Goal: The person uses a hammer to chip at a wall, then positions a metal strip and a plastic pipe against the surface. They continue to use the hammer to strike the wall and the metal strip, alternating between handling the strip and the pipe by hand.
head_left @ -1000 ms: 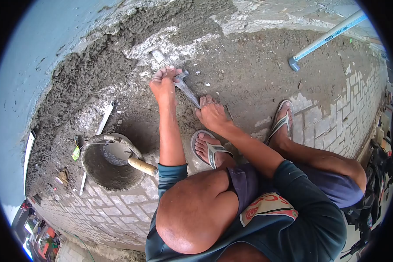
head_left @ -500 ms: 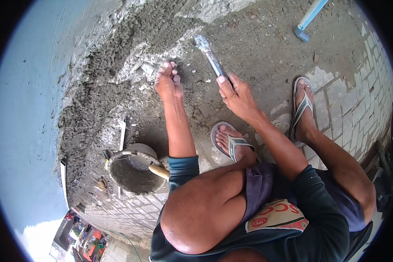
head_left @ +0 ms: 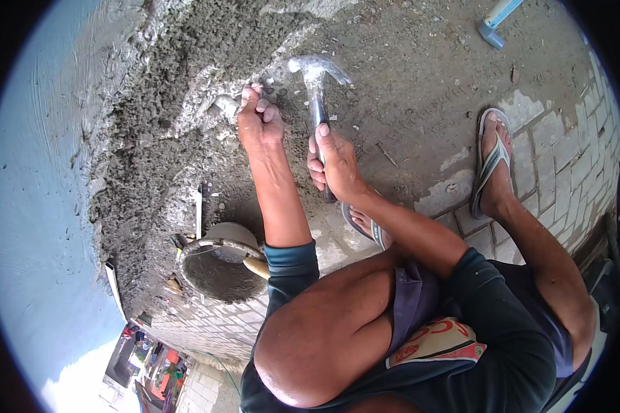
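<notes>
My right hand (head_left: 337,165) is wrapped round the dark handle of a claw hammer (head_left: 315,76). Its head, smeared pale grey, is raised to the right of my left hand (head_left: 260,124). The fingers of my left hand are pinched together close to the rough mortar at the wall's foot; whatever they hold is too small or hidden to make out. Just left of those fingertips a whitish pipe-like stub (head_left: 225,105) sticks out of the rubble. Broken grey mortar (head_left: 158,103) runs along the base of the blue-grey wall (head_left: 34,179).
A mortar-caked bucket (head_left: 220,275) stands below my left forearm, with a wooden handle (head_left: 256,267) at its rim. A blue-handled tool (head_left: 492,31) lies at the upper right. Pale strips (head_left: 198,210) and paving blocks (head_left: 551,138) are nearby, beside my sandalled feet.
The hammer has swung left and turned, so its claw and face now show side-on. My right hand has moved left with it. My left hand has stayed near the stub, still pinched.
</notes>
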The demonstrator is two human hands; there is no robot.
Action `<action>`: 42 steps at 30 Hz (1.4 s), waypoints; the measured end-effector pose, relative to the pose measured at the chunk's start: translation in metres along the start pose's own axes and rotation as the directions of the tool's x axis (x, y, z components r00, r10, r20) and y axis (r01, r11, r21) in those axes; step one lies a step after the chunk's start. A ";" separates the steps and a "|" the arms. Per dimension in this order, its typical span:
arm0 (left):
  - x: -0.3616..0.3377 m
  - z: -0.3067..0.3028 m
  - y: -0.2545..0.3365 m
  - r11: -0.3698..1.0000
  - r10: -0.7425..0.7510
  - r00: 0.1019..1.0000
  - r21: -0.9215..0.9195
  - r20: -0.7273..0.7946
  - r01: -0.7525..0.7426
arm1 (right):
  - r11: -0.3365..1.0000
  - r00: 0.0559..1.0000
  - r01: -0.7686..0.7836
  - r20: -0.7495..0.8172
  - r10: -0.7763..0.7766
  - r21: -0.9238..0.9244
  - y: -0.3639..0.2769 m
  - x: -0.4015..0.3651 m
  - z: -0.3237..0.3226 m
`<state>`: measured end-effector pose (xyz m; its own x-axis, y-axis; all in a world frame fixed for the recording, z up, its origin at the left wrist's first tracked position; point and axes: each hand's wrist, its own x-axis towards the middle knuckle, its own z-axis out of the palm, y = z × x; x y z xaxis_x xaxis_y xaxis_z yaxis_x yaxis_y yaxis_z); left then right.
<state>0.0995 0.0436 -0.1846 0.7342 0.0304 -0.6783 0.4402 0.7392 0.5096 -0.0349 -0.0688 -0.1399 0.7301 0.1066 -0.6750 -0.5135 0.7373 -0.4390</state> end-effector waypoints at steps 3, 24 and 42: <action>-0.005 0.006 0.006 0.978 -0.089 0.994 -0.196 -0.058 0.076 | 0.995 0.997 0.067 -0.054 -0.063 0.078 -0.001 -0.007 0.005; 0.004 -0.004 0.002 0.974 -0.104 0.993 -0.196 0.048 0.111 | 0.934 0.973 0.145 -0.126 -0.195 -0.327 0.023 0.013 -0.001; -0.002 -0.002 0.011 0.951 -0.157 0.987 -0.262 0.040 0.162 | 0.681 0.978 0.130 -0.021 -0.209 -0.721 -0.002 0.027 0.000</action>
<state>0.1020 0.0525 -0.1790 0.6757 -0.1132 -0.7284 0.4027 0.8844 0.2362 -0.0141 -0.0679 -0.1573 0.8115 -0.0639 -0.5809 -0.5799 0.0349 -0.8139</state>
